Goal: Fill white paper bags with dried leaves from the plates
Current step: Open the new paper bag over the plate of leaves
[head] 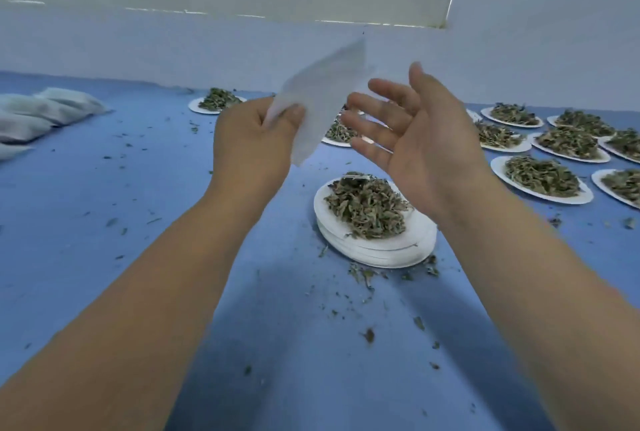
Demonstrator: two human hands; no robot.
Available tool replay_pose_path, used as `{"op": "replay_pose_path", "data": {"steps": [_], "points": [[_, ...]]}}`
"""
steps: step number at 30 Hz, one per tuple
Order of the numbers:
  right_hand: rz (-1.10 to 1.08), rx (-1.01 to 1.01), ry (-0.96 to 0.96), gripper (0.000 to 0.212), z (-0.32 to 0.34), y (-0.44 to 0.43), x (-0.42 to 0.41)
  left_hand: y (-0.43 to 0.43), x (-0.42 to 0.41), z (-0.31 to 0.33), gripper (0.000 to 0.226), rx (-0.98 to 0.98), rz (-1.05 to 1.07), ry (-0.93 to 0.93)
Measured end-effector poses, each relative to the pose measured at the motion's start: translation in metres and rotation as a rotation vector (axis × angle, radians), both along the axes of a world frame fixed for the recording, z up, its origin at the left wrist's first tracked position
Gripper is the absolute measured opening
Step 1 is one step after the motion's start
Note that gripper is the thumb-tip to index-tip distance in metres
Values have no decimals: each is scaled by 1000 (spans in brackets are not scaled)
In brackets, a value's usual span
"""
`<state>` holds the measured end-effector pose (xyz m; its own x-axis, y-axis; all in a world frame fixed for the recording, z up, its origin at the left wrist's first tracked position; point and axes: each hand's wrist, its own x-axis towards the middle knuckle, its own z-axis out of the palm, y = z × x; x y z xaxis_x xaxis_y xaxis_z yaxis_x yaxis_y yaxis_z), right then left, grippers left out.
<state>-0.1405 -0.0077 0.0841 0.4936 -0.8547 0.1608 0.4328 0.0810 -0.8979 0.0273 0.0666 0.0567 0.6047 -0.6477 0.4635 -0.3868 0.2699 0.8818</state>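
My left hand (256,139) pinches a flat white paper bag (322,98) by its lower edge and holds it up, tilted to the upper right, above the blue surface. My right hand (412,132) hovers just right of the bag with fingers spread and straight, palm facing left, holding nothing. Below both hands a pile of dried leaves (367,205) lies on the top plate of a stack of white plates (381,250).
Several more white plates heaped with dried leaves (540,177) spread across the right and far side. Filled white bags (45,108) lie at the far left. Loose leaf crumbs (367,278) dot the blue surface (104,205). A pale wall stands behind.
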Motion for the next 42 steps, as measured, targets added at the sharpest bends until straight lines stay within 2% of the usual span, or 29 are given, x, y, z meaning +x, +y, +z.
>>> {"op": "replay_pose_path", "data": {"steps": [1,3,5,7,10,12,15,19,22,24,28,30,33,35,37,39,40,42], "points": [[-35,-118,124,29,-4,1,6,0,6,-4,20,-6,-39,208],[-177,-506,424,11,-15,3,18,-2,13,-12,16,-21,-167,657],[-202,-874,642,18,-25,6,29,-4,17,-18,27,-16,-259,917],[-139,-1101,727,30,-34,10,39,-9,18,-22,35,8,-355,957],[-218,-1255,740,28,-38,16,54,-13,15,-22,38,40,-351,943],[-273,-1221,790,26,-35,20,61,-13,17,-22,39,17,-291,932],[-255,-1188,853,33,-34,23,65,-12,24,-24,36,33,-137,882],[-350,-1341,814,36,-36,23,69,-9,26,-26,29,78,-21,831],[-411,-1369,765,16,-40,22,74,-6,28,-24,24,58,-35,816],[-430,-1302,758,7,-43,20,73,-5,28,-23,25,69,-65,839],[-445,-1032,736,7,-44,13,65,-1,30,-19,29,-37,-27,888],[-414,-863,674,7,-42,8,61,4,35,-18,33,-115,4,778],[-325,-632,537,8,-39,3,57,11,38,-17,47,-83,-20,343],[-268,-580,486,8,-38,0,53,11,35,-20,55,35,-46,0],[-207,-621,474,6,-39,-3,50,11,33,-24,45,112,-33,-253],[-184,-663,483,4,-40,-5,49,12,36,-25,21,79,19,-281],[-190,-663,486,4,-40,-7,48,14,40,-24,17,61,20,-230],[-200,-638,491,4,-40,-9,47,18,45,-21,23,76,-65,-120]]}}
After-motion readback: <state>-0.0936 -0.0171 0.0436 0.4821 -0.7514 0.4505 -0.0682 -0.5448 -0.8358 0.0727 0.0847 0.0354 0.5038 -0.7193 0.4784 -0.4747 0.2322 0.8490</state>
